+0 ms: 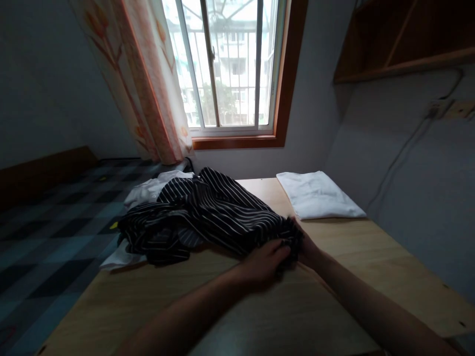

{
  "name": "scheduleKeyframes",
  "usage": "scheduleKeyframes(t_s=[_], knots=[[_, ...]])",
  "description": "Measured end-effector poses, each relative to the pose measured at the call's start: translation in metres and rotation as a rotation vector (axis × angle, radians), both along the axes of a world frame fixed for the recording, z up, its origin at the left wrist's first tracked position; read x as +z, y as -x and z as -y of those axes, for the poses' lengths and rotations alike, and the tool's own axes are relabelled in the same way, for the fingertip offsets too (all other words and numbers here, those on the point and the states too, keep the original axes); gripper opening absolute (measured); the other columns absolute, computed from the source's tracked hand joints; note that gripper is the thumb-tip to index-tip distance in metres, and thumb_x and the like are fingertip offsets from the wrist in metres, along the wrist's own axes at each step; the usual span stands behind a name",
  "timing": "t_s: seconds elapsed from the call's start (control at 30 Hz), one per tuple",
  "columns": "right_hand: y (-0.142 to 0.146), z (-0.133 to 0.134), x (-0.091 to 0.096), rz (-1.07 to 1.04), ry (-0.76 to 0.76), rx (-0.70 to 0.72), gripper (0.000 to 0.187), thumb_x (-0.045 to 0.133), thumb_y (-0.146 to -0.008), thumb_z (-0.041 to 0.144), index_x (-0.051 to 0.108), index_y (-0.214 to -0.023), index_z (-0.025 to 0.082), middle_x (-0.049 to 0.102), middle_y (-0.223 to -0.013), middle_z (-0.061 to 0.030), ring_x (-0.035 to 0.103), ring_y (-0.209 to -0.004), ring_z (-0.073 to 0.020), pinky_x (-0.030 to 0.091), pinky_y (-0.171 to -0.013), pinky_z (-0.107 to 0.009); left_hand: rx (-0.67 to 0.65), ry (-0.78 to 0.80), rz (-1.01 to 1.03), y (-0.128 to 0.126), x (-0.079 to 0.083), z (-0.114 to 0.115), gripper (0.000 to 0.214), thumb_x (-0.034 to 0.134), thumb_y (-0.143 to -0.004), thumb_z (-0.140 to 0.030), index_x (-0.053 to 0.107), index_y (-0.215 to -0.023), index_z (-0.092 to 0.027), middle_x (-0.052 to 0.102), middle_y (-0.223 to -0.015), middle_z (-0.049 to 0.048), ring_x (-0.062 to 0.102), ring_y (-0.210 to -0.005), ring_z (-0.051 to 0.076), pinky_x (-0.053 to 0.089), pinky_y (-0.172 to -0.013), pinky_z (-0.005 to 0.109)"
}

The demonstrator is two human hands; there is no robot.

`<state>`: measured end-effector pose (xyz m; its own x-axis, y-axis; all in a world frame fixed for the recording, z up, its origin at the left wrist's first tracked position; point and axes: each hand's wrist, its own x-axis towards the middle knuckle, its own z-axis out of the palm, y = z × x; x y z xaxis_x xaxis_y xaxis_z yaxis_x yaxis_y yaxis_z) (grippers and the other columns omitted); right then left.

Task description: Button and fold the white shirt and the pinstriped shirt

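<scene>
A black garment with thin white stripes [230, 207] lies in loose folds across the wooden table [222, 306]; its exact kind is not clear. My left hand [261, 262] is closed over the bunched near right end of it, thumb and fingers curled on the fabric. Just to the right, my right hand [305, 242] grips the same gathered end from the far side, its fingers partly hidden by the cloth. Under and behind the striped garment shows crumpled white cloth [143, 190], with another white piece poking out at the front left.
A folded white cloth [319, 195] lies flat at the table's back right. Left of the table is a bed with a checked cover [55, 242]. Behind are a window [230, 69] and a curtain [137, 79]. A shelf [401, 49] and a cable [403, 148] are on the right.
</scene>
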<state>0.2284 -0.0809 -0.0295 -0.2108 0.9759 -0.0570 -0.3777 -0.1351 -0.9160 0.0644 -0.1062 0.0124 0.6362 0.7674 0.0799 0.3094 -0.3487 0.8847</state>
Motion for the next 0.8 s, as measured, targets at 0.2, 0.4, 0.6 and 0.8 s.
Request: scheduleKeyframes(t_s=[0.2,0.4,0.6,0.8], knots=[[-0.006,-0.008,0.003,0.289,-0.077,-0.053,0.038,0.061,-0.062,0.017,0.067,-0.100,0.018,0.072,-0.090,-0.0020,0.065,-0.081,-0.0207,0.051,-0.073,-0.031,-0.281,-0.527,-0.266,0.019,0.016,0.025,0.021,0.050,-0.090,-0.031,0.066,-0.098,-0.020,0.069,-0.101,0.0062,0.063,-0.090,0.020,0.049,-0.087,0.035],[-0.060,-0.025,0.021,0.807,-0.477,-0.451,0.021,0.051,-0.067,0.021,0.068,-0.080,0.018,0.068,-0.077,-0.0014,0.061,-0.076,-0.0198,0.047,-0.074,-0.032,0.146,-0.805,-0.550,0.091,0.031,-0.022,0.050,0.061,-0.085,-0.041,0.053,-0.130,-0.022,0.054,-0.138,0.0111,0.046,-0.128,0.031,0.037,-0.105,0.050],[-0.125,-0.056,0.057,1.060,-0.558,-0.957,0.032,0.051,-0.071,0.025,0.069,-0.096,0.017,0.071,-0.086,-0.0059,0.063,-0.079,-0.0227,0.049,-0.076,-0.035,0.266,-0.560,-0.834,0.125,0.006,-0.045,0.034,0.057,-0.086,-0.037,0.062,-0.114,-0.017,0.068,-0.108,0.0120,0.063,-0.101,0.029,0.048,-0.090,0.044],[-0.165,-0.083,0.039,1.743,-0.277,-0.531,0.042,0.054,-0.072,0.018,0.067,-0.111,0.018,0.068,-0.112,-0.0131,0.063,-0.102,-0.0287,0.047,-0.088,-0.039,0.010,-0.371,-0.565,0.074,0.003,0.018,0.043,0.042,-0.091,-0.018,0.050,-0.133,-0.017,0.064,-0.119,0.0114,0.063,-0.107,0.023,0.049,-0.095,0.037]])
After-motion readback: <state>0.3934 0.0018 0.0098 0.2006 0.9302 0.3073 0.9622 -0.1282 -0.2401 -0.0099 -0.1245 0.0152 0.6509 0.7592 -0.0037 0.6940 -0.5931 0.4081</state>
